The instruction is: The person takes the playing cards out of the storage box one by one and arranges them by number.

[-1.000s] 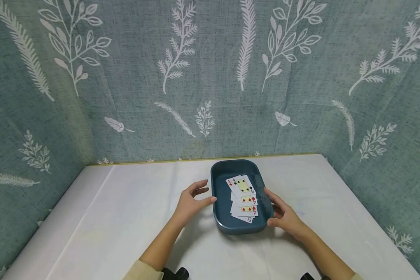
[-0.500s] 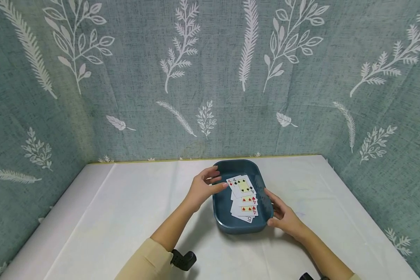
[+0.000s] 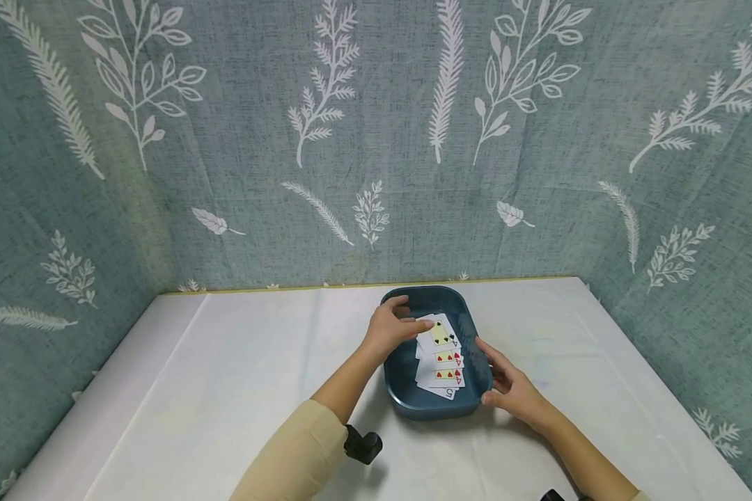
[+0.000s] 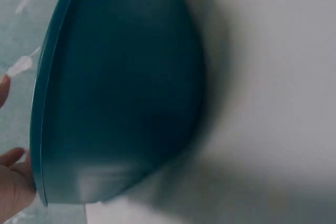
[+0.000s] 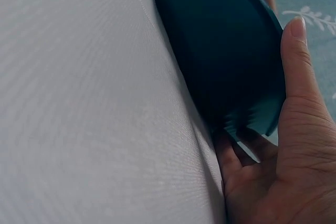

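Note:
A dark blue rectangular tray (image 3: 404,390) with rounded corners stands on the white table. Several overlapping playing cards (image 3: 440,358) lie face up in it, fours among them, with the corner of a five showing at the near end. My left hand (image 3: 390,330) reaches over the tray's left rim, fingers loosely bent and thumb over the top cards; whether it touches them I cannot tell. At the tray's right side my right hand (image 3: 512,395) holds the near right corner, thumb against the rim and fingers on the outer wall (image 5: 226,61).
The white tabletop (image 3: 225,376) runs back to a yellow-edged seam at a green-grey cloth wall (image 3: 257,139) with white leaf prints. Similar cloth closes in both sides. Black wrist cameras (image 3: 363,445) sit on both wrists.
My left hand has moved right, from beside the tray to above its cards, now hiding part of the top ones. My right hand and the tray have stayed in place.

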`<state>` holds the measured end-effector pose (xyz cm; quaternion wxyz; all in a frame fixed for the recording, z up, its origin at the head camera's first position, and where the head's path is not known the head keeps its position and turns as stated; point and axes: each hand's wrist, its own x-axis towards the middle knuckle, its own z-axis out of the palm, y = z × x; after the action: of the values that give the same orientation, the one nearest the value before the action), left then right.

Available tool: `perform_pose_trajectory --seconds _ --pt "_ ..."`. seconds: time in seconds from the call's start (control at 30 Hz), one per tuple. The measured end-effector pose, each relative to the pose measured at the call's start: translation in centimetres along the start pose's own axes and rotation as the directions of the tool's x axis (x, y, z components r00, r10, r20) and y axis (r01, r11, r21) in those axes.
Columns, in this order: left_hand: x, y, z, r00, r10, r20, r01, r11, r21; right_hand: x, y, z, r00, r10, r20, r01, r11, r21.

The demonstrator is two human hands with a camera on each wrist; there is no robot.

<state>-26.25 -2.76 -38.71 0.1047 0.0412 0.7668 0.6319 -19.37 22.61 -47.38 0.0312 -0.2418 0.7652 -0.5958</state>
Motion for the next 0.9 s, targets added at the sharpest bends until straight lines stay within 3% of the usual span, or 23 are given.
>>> perform_pose_trajectory --seconds 0.23,0.53,0.67,0.77,0.8,0.9 --pt "1.1 0.2 2.0 0.994 -0.112 -0.011 0.112 0.980 0.164 0.1 0.0 -0.1 1.000 -0.005 0.009 0.005 1.000 0.026" --pt "1.9 0.4 3.4 0.963 -0.253 -0.098 0.264 0.956 0.127 0.2 0.3 0.1 1.000 -0.012 0.026 0.010 0.998 0.054" --pt "2.2 0.1 4.3 0.959 -0.243 -0.144 0.274 0.924 0.268 0.1 0.3 0.1 1.000 -0.001 0.022 0.000 0.999 0.044" --pt "2.5 -0.1 5.1 0.962 -0.217 -0.166 0.267 0.876 0.401 0.0 0.2 -0.1 1.000 -0.004 0.018 0.003 0.999 0.037" --pt "2.8 -0.3 5.3 0.961 -0.219 -0.168 0.271 0.861 0.431 0.0 0.2 -0.2 1.000 -0.005 0.017 0.005 0.999 0.033" --pt "3.7 -1.1 5.8 0.958 -0.213 -0.194 0.280 0.845 0.455 0.0 0.2 -0.2 1.000 -0.017 0.021 0.016 0.999 0.042"
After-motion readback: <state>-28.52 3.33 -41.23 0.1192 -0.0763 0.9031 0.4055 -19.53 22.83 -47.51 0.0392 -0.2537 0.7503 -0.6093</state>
